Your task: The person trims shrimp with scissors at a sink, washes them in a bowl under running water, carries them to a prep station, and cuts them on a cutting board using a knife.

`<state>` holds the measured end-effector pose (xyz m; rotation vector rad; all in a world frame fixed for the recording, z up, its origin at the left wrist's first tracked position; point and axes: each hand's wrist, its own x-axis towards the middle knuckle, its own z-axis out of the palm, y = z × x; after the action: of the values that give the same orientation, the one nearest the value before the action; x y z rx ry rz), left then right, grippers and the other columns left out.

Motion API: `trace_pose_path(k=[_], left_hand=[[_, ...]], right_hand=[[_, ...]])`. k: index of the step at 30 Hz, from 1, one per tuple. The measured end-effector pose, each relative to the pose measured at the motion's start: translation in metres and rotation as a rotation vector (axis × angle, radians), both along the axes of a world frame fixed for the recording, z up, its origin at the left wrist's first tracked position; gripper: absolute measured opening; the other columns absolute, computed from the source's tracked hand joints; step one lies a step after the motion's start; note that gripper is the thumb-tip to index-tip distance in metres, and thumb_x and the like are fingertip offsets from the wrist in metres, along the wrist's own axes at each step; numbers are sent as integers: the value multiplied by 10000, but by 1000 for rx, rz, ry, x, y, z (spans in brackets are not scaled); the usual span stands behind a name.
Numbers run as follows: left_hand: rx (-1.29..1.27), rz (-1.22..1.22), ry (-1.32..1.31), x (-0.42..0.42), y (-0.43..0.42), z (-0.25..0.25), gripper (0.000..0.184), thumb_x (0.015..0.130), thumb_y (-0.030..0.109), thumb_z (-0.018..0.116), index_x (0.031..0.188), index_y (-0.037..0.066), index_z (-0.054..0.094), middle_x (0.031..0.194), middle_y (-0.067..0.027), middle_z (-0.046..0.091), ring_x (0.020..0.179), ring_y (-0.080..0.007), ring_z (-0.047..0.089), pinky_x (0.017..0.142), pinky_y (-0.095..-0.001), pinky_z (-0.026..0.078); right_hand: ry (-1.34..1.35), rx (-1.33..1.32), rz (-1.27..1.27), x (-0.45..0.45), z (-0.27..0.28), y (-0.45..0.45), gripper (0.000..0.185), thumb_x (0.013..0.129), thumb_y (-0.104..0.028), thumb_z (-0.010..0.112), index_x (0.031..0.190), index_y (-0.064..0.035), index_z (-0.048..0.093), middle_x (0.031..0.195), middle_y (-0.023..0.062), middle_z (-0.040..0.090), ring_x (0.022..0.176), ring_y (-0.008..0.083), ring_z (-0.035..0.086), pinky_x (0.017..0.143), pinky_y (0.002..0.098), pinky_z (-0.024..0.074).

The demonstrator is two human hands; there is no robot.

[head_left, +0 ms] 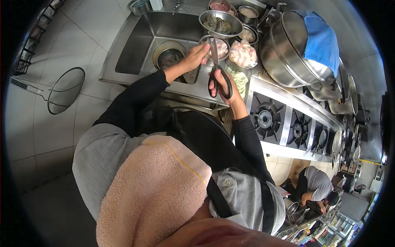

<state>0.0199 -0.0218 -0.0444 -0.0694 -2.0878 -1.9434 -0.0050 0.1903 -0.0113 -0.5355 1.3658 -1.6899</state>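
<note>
Black-handled scissors (pixel 214 55) are gripped in my right hand (pixel 227 88), fingers through the loops and blades pointing away from me. Close to the blades, my left hand (pixel 194 57) is closed in a pinch; what its fingertips hold is too small to make out. Just beyond the blades sits a metal bowl of pale pink pieces (pixel 222 48), partly hidden by the scissors and my hands. Right of it, a plastic bag of pink-and-white pieces (pixel 242 54) rests on a metal container. A steel bowl with dark greenish contents (pixel 220 25) stands behind.
A sink (pixel 133 49) holding a round pot (pixel 168 51) lies to the left. At right stand a large steel pot (pixel 284 49) with a blue cloth (pixel 321 43) and a gas stove (pixel 265 117). A pale green cloth (pixel 238 80) lies near my right hand. Another person (pixel 317 183) bends far right.
</note>
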Motion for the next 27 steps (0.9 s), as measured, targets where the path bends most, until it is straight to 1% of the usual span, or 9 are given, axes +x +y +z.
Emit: trace_pose_path(k=[4, 8, 9, 14, 15, 16, 20, 24, 27], left_hand=[[-4, 72, -125, 9, -2, -4, 533, 1086, 487, 365, 1293, 89, 653, 634, 55, 426, 570, -71, 433, 555, -243, 388], [-226, 278, -210, 22, -48, 13, 564, 1066, 518, 401, 1131, 79, 748, 566, 66, 380, 509, -54, 420, 507, -238, 373], [-331, 244, -337, 20, -72, 12, 554, 1069, 503, 400, 1187, 65, 718, 598, 48, 450, 591, -76, 510, 588, -256, 446], [-1147, 419, 260, -35, -138, 2, 383, 993, 337, 601, 1318, 139, 641, 944, -70, 667, 926, -219, 671, 855, -371, 518], [-944, 338, 0, -55, -135, 18, 321, 946, 241, 655, 1257, 169, 686, 1021, -102, 660, 951, -271, 667, 874, -383, 511], [-1002, 273, -5, -79, -133, 34, 255, 950, 174, 630, 1188, 165, 720, 1003, -84, 654, 972, -275, 653, 864, -400, 506], [-1521, -119, 180, -173, -106, 55, 306, 888, 46, 616, 1101, 219, 751, 1161, -36, 642, 1084, -220, 618, 904, -396, 471], [-1998, -427, 24, -199, -77, 55, 357, 858, 85, 668, 1189, 215, 687, 1411, -6, 545, 1182, -195, 596, 988, -420, 420], [-2068, -496, 156, -222, -78, 38, 347, 852, 112, 676, 1195, 164, 664, 1379, -30, 558, 1156, -203, 608, 986, -417, 421]], right_hand=[[-30, 33, -80, -7, 5, -11, 338, 928, -336, 743, 967, -39, 586, 640, 23, 578, 434, 98, 497, 397, 238, 386], [27, 36, -162, -3, 5, 23, 313, 940, -310, 723, 943, -41, 564, 633, 24, 568, 426, 98, 487, 398, 239, 387], [6, 19, -190, -4, -5, 37, 303, 949, -305, 711, 967, -36, 574, 642, 29, 572, 428, 103, 486, 399, 238, 383], [-45, 63, -418, 9, -26, 96, 322, 956, -323, 704, 1023, -27, 595, 656, 31, 580, 460, 108, 505, 410, 232, 401], [-29, 64, -463, 13, -31, 105, 331, 952, -330, 710, 1017, -26, 597, 659, 33, 583, 467, 108, 513, 414, 235, 413], [0, 91, -489, 15, -36, 114, 331, 948, -330, 715, 1007, -27, 596, 658, 33, 583, 467, 109, 515, 415, 236, 416], [15, 133, -567, 30, -36, 125, 311, 934, -304, 738, 977, -33, 592, 649, 32, 581, 455, 107, 514, 417, 241, 426], [60, 167, -595, 43, -45, 133, 325, 950, -317, 715, 1030, -22, 603, 651, 32, 579, 462, 104, 510, 414, 238, 416], [11, 171, -655, 53, -48, 143, 333, 950, -324, 716, 1032, -21, 604, 647, 31, 576, 460, 105, 507, 413, 238, 414]])
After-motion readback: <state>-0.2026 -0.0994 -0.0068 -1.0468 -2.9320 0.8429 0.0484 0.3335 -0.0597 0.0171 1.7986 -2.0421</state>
